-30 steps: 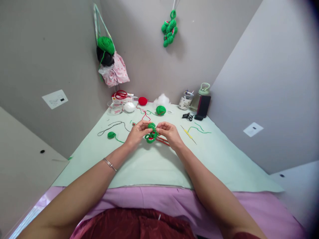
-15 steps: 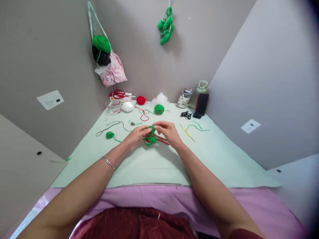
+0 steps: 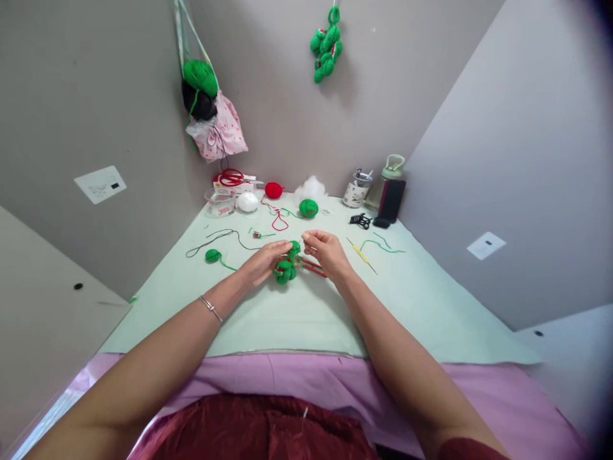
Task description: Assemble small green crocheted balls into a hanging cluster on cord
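A small bunch of green crocheted pieces with red spots (image 3: 286,264) lies at the middle of the pale green mat (image 3: 311,313). My left hand (image 3: 262,260) is closed on the bunch from the left, fingertips on its top piece. My right hand (image 3: 326,252) is pinched just right of that top piece, on a thread too fine to make out. Red sticks (image 3: 313,266) poke out under my right hand.
At the back stand a green yarn ball (image 3: 309,207), a red ball (image 3: 274,190), white stuffing (image 3: 311,188), red scissors (image 3: 232,177), a pen cup (image 3: 357,191), a bottle and a phone (image 3: 391,200). A yellow crochet hook (image 3: 361,255) lies right. Green pieces hang on the wall (image 3: 327,43).
The bunch has come down onto the mat and bunched tighter. My right hand has drawn a little away to the right of it. The view shifted slightly.
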The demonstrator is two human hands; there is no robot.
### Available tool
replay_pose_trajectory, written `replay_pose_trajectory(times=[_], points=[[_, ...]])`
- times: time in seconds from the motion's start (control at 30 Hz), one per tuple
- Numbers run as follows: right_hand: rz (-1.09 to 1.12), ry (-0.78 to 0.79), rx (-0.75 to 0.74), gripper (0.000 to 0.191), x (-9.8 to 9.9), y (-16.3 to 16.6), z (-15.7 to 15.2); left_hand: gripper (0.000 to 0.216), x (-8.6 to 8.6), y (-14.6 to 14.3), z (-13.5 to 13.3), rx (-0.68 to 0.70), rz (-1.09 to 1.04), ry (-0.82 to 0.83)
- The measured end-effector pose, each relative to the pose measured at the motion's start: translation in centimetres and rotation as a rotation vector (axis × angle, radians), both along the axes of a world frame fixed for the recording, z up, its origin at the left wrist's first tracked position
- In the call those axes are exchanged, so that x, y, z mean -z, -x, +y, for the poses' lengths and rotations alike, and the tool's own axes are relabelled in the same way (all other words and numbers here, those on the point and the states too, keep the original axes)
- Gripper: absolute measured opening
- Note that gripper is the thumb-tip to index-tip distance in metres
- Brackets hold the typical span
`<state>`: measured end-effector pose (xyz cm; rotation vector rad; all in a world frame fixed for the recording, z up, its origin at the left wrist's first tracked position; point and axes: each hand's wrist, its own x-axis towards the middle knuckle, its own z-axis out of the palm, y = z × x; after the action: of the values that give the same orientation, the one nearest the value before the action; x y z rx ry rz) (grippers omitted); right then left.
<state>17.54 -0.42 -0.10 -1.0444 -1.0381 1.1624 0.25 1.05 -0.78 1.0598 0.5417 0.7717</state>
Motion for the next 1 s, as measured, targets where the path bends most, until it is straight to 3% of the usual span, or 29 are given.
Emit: replay_pose_trajectory(times=[0.17, 0.4, 0.63, 0.9, 1.0], points=[[-0.057, 0.058, -0.132, 0.034, -0.2, -0.3, -0.8, 0.029, -0.1, 0.2, -0.1, -0.003, 0.006, -0.006], [-0.086, 0.063, -0.126, 0.024, -0.4, 0.3, -1.2, 0.039, 0.3, 0.0, -0.2, -0.018, 0.035, -0.055], [0.045, 0.079, 0.089, 0.016, 0.9, 1.2, -0.2, 0.037, 1.4, -0.6, 0.7, -0.064, 0.009, -0.038], [0.003, 0.082, 0.056, 0.016, 1.1, 1.7, -0.1, 0.032, 1.3, -0.3, 0.3, -0.063, 0.002, -0.028], [0.063, 0.099, 0.178, 0.017, 1.2, 0.4, 0.7, 0.035, 1.4, -0.4, -0.1, -0.046, 0.061, -0.008]])
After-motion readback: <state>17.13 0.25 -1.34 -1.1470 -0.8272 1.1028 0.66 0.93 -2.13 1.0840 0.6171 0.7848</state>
